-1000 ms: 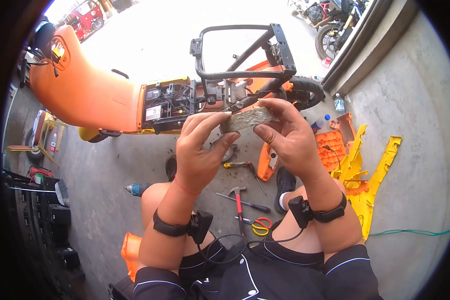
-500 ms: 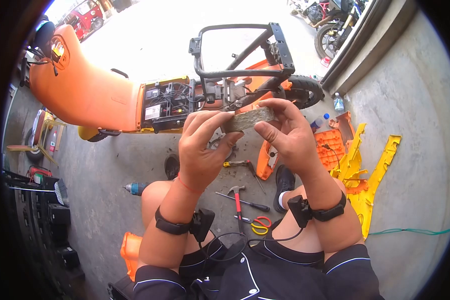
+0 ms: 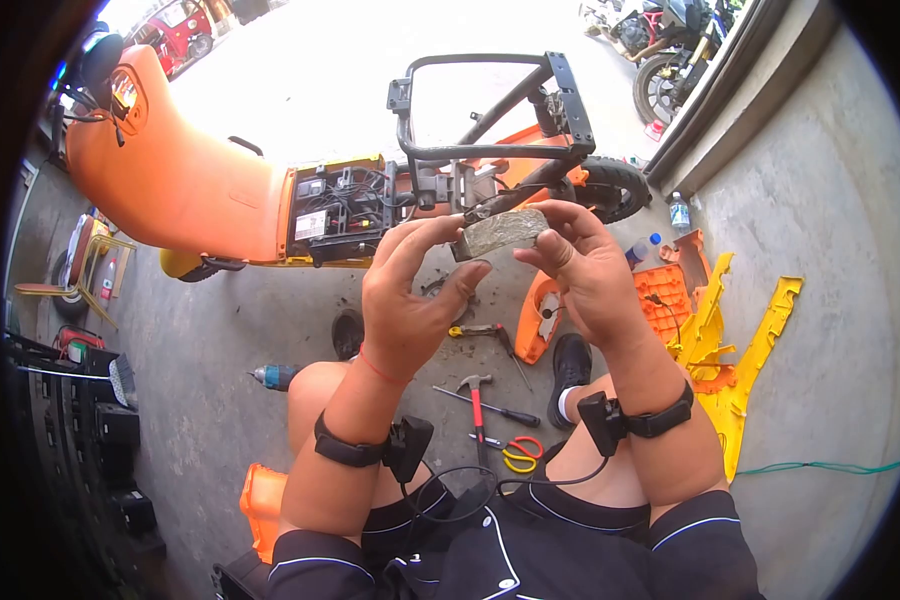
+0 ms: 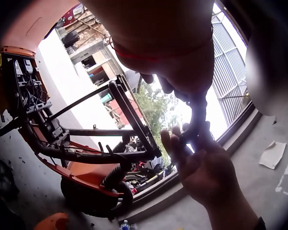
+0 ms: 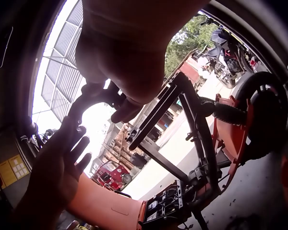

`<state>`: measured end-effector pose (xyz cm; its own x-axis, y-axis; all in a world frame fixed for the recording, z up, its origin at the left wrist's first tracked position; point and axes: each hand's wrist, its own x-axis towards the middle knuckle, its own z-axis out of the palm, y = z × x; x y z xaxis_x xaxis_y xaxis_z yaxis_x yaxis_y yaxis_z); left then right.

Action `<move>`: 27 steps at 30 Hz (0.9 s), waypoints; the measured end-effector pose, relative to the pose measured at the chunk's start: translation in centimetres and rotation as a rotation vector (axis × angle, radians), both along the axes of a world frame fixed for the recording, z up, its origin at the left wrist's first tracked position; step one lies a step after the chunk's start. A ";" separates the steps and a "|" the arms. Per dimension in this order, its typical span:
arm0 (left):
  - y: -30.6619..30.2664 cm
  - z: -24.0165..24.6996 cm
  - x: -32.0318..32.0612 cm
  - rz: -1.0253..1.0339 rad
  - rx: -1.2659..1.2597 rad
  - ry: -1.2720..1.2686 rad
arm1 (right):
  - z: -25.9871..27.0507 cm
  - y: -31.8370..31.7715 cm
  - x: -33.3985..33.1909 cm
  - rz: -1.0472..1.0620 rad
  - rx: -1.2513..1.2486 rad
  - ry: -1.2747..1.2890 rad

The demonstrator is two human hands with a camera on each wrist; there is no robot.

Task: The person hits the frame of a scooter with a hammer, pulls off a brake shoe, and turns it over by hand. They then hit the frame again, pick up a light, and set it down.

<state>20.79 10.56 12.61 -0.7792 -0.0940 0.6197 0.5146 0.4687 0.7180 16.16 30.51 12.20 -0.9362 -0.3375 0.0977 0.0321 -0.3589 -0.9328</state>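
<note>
Between my two raised hands is a brake shoe [image 3: 498, 235], its rough, worn grey lining facing the head camera. In the right wrist view the brake shoe [image 5: 90, 99] shows as a dark curved outline against the bright background. My left hand [image 3: 410, 285] pinches its left end, index finger along the top edge and thumb below. The right hand [image 3: 598, 275] holds the other end with its fingers at the top and behind, the thumb bent near the lower right corner. Part of the shoe's back is hidden in the head view.
Ahead stands an orange electric scooter [image 3: 210, 190] with its black frame [image 3: 480, 150] bare. On the floor lie a hammer [image 3: 477, 400], scissors [image 3: 522, 455], a screwdriver [image 3: 505, 410] and a drill [image 3: 273, 376]. Yellow panels [image 3: 755, 370] and an orange cover [image 3: 542, 315] lie to the right.
The brake shoe has turned slightly, its left end now facing the camera more. The right thumb has shifted a little right and up. Both hands stay at about the same height.
</note>
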 end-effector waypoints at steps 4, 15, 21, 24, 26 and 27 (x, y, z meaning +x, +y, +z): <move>-0.2 -0.1 -0.1 -0.003 -0.019 0.031 | 0.0 0.0 0.0 0.022 -0.047 -0.030; -0.2 0.0 -0.2 0.019 -0.032 0.066 | 0.6 -0.3 0.0 0.021 -0.103 -0.171; 0.0 -0.2 -0.2 0.052 0.028 0.044 | 0.3 -0.1 0.0 0.014 0.085 -0.218; -0.1 -0.3 -0.3 0.080 0.040 0.037 | 0.5 -0.3 0.2 0.006 0.170 -0.222; -0.1 -0.2 -0.3 0.116 0.015 0.059 | 0.5 -0.3 0.1 0.006 0.202 -0.222; -0.1 -0.2 -0.3 0.116 0.014 0.059 | 0.4 -0.3 0.1 0.009 0.214 -0.214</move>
<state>20.46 10.46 12.42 -0.7250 -0.1903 0.6619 0.4989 0.5174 0.6952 16.29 30.20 12.60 -0.9246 -0.3378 -0.1760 0.2386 -0.1533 -0.9589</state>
